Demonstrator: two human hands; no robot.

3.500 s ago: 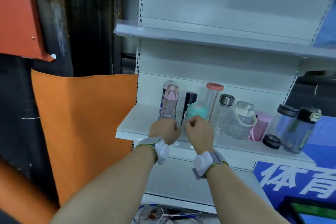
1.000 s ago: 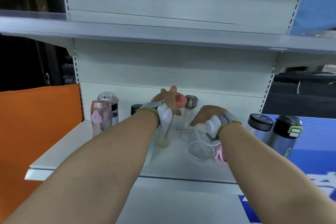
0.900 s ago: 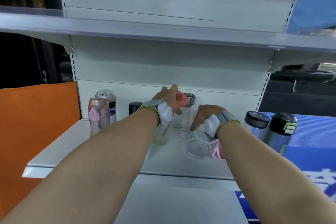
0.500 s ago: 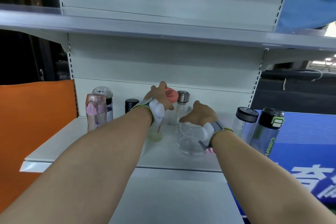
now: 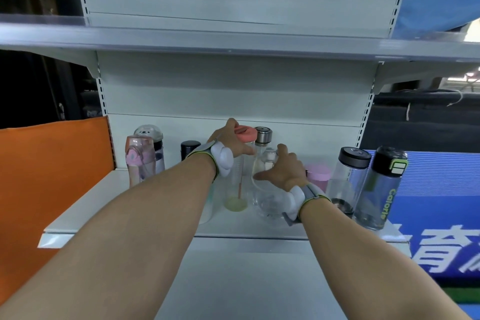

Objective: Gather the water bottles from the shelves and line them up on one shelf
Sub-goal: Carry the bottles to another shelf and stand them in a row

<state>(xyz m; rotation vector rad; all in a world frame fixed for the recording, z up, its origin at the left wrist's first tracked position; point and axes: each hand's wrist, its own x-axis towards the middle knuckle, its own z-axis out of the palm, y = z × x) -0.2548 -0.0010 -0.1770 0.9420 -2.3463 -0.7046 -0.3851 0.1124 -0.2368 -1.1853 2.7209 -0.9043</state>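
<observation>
Left grip: left hand [image 5: 235, 144] is curled round the upper part of the tall clear bottle with the coral lid [image 5: 240, 176], thumb across its front, just under the lid.
Right grip: right hand [image 5: 281, 173] lies on top of the round clear jug [image 5: 267, 202], fingers loosely bent over its small cap and thumb stretched toward 9 o'clock; whether it actually clasps the jug, I cannot tell.
Held bottle: upright on the shelf [image 5: 85, 210], a pale yellow base showing through the wall.
At 12 o'clock from the jug: steel-capped glass bottle [image 5: 262, 138], just behind both hands.
At 9 o'clock: black-capped bottle [image 5: 190, 148], then pink-lidded bottle [image 5: 140, 161] in front of a bear-domed bottle [image 5: 149, 135].
At 3 o'clock: pink cup [image 5: 318, 175], grey-lidded bottle [image 5: 348, 179], black-and-green-lidded bottle [image 5: 378, 189] marked "Calorie".
Wrists: each carries a white-and-grey band.
Upper shelf: upper shelf [image 5: 233, 41] spans the frame at 12 o'clock.
</observation>
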